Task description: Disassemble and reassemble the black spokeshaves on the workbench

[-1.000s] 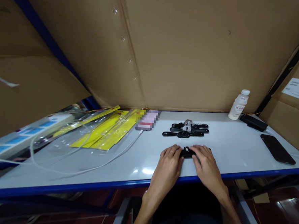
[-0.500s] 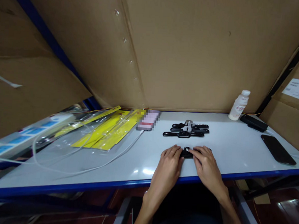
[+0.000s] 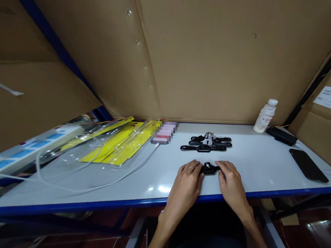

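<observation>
A black spokeshave point(image 3: 208, 169) lies low over the white table near its front edge, its middle part showing between my hands. Wrapped round its left end is my left hand point(image 3: 188, 177). My right hand point(image 3: 231, 180) grips the right handle with thumb and fingertips, and both handles are mostly covered. Farther back, a similar black spokeshave point(image 3: 203, 148) rests crosswise. Behind that one, more black spokeshaves point(image 3: 223, 144) lie close together, with grey metal pieces point(image 3: 208, 142) at their middles.
To the left are yellow packages point(image 3: 119, 145) in clear plastic, a phone point(image 3: 164, 133) on a white cable point(image 3: 128, 174), and a power strip point(image 3: 38, 144). A bottle point(image 3: 265, 116), a black device point(image 3: 281, 136) and a dark phone point(image 3: 308, 165) occupy the right. Cardboard point(image 3: 203, 59) walls the back.
My right hand's fingers have shifted right, from the spokeshave's middle to its right handle, uncovering more of the body. My left hand keeps its hold.
</observation>
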Demonstrator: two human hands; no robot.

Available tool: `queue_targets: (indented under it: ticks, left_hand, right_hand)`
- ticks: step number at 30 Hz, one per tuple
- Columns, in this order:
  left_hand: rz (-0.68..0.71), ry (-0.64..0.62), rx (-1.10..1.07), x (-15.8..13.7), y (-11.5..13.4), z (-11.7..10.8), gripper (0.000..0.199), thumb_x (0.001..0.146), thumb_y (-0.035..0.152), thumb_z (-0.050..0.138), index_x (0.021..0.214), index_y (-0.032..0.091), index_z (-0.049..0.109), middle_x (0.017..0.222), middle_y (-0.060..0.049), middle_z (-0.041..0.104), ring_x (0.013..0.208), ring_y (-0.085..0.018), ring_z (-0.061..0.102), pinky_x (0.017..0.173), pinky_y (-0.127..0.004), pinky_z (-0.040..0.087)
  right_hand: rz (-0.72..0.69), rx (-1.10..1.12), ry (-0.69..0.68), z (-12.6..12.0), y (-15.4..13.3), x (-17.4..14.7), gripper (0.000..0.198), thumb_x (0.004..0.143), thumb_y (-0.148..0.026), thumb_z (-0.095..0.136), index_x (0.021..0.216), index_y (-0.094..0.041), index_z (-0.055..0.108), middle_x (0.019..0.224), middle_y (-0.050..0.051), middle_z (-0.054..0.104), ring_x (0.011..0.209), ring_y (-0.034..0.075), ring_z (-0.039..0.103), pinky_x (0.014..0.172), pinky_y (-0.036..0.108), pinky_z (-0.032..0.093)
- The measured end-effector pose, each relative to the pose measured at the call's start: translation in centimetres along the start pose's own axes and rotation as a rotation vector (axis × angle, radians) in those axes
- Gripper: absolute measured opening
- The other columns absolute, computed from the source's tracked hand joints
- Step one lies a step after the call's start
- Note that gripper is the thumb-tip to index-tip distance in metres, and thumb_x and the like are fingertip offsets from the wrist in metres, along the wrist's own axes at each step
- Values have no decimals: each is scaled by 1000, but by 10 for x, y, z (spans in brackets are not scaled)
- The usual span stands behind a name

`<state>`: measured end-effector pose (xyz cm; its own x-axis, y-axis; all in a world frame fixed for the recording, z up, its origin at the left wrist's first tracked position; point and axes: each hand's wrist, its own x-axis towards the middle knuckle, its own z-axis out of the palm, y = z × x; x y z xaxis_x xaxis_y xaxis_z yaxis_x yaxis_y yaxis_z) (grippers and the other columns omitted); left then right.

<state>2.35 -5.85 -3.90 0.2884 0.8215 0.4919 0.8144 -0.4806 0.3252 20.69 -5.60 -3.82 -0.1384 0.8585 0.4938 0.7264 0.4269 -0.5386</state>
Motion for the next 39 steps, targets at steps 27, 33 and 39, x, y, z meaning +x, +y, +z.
queue_targets:
  ticks: [27, 33, 39]
  left_hand:
    - [-106, 74, 52, -3, 0, 0, 39, 92, 1, 50, 122, 18, 69, 124, -12, 69, 130, -33, 56, 106, -52, 50]
    - [-108, 61, 63, -2, -2, 0, 39, 94, 3, 51, 121, 22, 72, 121, -10, 69, 113, -29, 64, 100, -49, 54]
    - [-109, 59, 60, 0, -2, 0, 27, 96, 11, 57, 116, 21, 73, 121, -10, 70, 114, -30, 65, 101, -50, 53]
  right_hand:
    - [30, -240, 8, -3, -10, 0, 36, 95, -4, 52, 121, -18, 72, 117, 11, 72, 112, 29, 62, 100, 47, 52]
    - [-8, -297, -10, -3, -9, 1, 37, 95, -2, 50, 118, -16, 75, 121, 14, 73, 111, 29, 65, 105, 49, 50]
    - [-8, -311, -29, -3, -8, 0, 38, 96, -2, 50, 122, -17, 74, 122, 14, 72, 114, 31, 62, 101, 47, 52]
